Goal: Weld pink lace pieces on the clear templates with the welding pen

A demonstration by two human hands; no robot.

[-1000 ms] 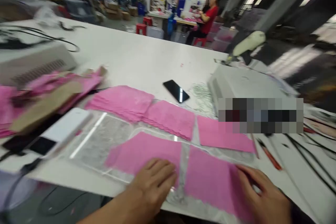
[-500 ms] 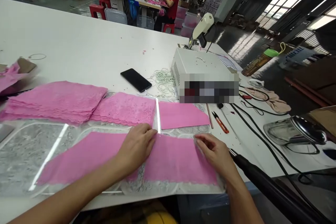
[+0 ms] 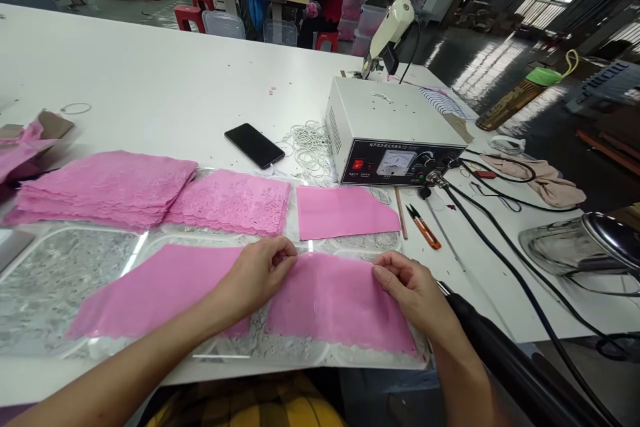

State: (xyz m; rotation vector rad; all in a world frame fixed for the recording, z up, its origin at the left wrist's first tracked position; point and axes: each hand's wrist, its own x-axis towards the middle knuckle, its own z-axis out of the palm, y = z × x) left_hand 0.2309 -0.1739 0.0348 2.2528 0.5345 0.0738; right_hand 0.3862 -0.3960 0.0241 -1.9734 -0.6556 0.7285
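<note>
While my left hand (image 3: 260,267) pinches the upper left corner of a pink panel (image 3: 340,300), thumb and fingers brought together on the cloth, my right hand (image 3: 407,283) is clamped the same way on its upper right edge. The panel lies at the front of the bench (image 3: 150,87), over a clear sheet (image 3: 55,280) with a mottled grey look, near the edge closest to me. It is plain, thin and matte, roughly 4-sided, its top bowing a little between my 2 hands and a paler band running down near the middle. The right side slants out to a pointed lower corner, and the bottom edge runs slightly uneven. To its left, with mottled grey showing between, a longer pink piece (image 3: 170,280) lies flat and tapers leftward, my left forearm (image 3: 165,341) crossing over it. Behind these, a wide lacy stack (image 3: 110,187) and a narrower lacy stack (image 3: 233,200) sit side by side with layered edges, and a smooth pink piece (image 3: 345,213) with its upper right corner cut off lies to their right. Beyond are a black phone (image 3: 255,145), a tangle of pale loops (image 3: 313,147) and a grey box (image 3: 400,110); orange-handled snips (image 3: 424,227) lie in front of the box.
</note>
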